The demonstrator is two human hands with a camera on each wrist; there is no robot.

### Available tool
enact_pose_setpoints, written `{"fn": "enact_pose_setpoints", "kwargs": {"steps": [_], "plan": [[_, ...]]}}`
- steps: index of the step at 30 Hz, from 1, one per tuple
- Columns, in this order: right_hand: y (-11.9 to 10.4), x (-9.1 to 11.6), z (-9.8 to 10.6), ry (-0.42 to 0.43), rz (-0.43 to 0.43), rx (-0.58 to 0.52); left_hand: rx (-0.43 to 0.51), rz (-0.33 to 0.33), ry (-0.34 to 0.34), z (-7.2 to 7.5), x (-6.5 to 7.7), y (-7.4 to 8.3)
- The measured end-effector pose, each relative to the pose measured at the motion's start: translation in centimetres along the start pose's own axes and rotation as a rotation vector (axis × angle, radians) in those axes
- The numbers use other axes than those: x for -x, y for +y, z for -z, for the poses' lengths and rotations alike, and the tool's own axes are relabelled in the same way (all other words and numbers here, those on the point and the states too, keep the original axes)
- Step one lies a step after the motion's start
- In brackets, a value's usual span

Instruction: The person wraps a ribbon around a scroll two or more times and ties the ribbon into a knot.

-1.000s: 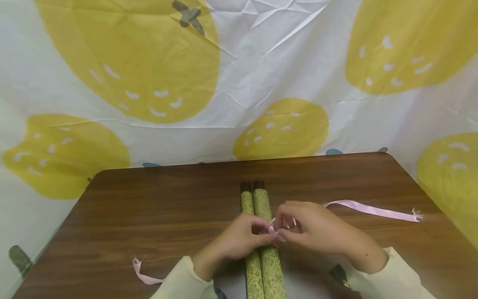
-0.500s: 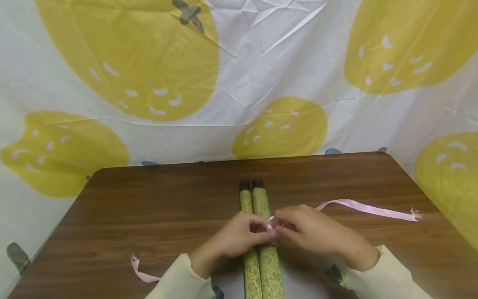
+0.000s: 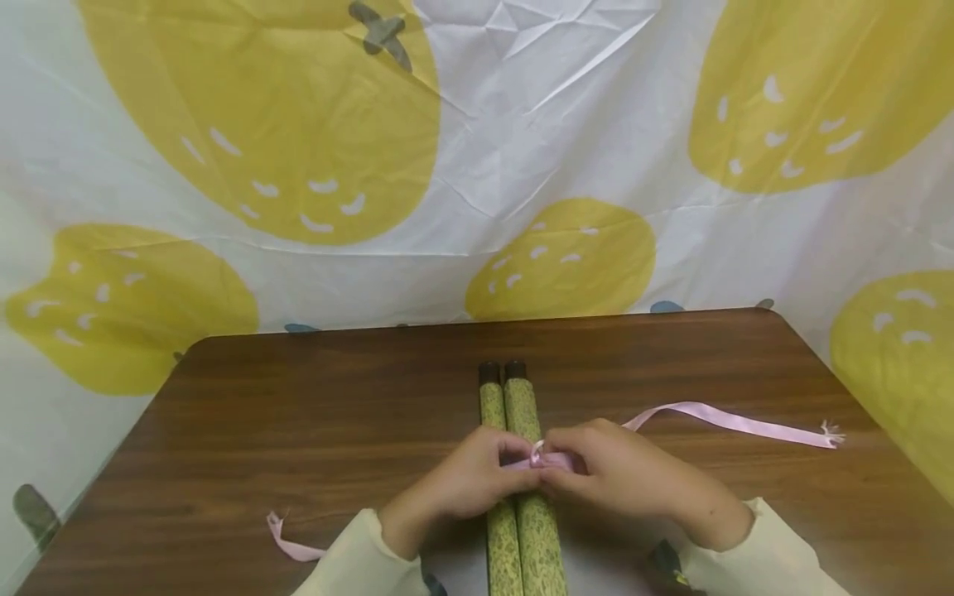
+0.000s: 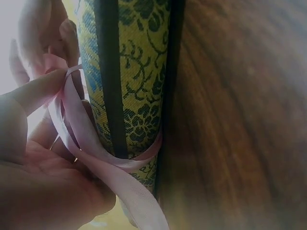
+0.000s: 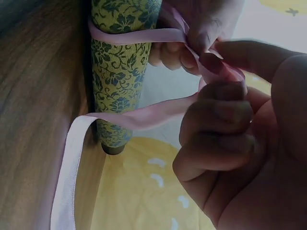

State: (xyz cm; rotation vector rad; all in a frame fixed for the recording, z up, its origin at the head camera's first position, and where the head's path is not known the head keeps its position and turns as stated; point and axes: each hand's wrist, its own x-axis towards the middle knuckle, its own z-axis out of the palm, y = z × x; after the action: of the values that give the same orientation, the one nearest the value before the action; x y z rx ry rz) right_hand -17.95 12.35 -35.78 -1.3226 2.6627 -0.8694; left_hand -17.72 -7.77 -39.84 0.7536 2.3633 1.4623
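Observation:
Two parallel rolls, apparently a scroll (image 3: 527, 410), lie lengthwise at the middle of the table, covered in yellow-green floral brocade with dark end caps. A pink ribbon (image 5: 139, 36) passes round the brocade and meets in a loop above it. My left hand (image 3: 458, 473) pinches the ribbon over the rolls between thumb and fingers. Close against it, my right hand (image 3: 633, 480) pinches a folded part of the ribbon, its other fingers curled in the right wrist view. Fingers partly hide the crossing, so whether it is knotted I cannot tell.
One frayed ribbon tail (image 3: 734, 422) trails across the wooden table (image 3: 335, 406) to the right. The other tail (image 3: 291, 546) lies at the left, partly behind the sleeve. A white curtain (image 3: 358, 281) with yellow fruit prints hangs along the far edge.
My right hand has closed in from an open loop to a pinch beside the left hand. A flat pink band now shows between the hands. The left hand stays nearly still.

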Motion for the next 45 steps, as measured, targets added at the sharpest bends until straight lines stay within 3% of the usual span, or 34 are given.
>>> {"fn": "enact_pose_setpoints", "kwargs": {"steps": [12, 18, 25, 34, 39, 45], "plan": [[-0.5, -0.2, 0.3, 0.026, -0.046, -0.178, 0.017, 0.015, 0.024, 0.1, 0.2, -0.3], [-0.4, -0.1, 0.1, -0.009, 0.031, -0.161, -0.004, 0.024, 0.019, 0.2, 0.1, -0.3], [-0.4, 0.0, 0.7, -0.011, -0.056, -0.082, -0.023, 0.012, 0.023, 0.2, 0.2, -0.1], [-0.4, 0.0, 1.1, 0.074, -0.142, -0.037, 0.044, 0.014, 0.01, 0.2, 0.3, -0.2], [-0.2, 0.5, 1.3, 0.112, -0.19, -0.058, 0.048, 0.048, -0.001, -0.2, 0.5, -0.3], [-0.1, 0.8, 2.3, 0.204, -0.208, -0.052, 0.089, 0.091, 0.036, -0.2, 0.5, 0.0]]}}
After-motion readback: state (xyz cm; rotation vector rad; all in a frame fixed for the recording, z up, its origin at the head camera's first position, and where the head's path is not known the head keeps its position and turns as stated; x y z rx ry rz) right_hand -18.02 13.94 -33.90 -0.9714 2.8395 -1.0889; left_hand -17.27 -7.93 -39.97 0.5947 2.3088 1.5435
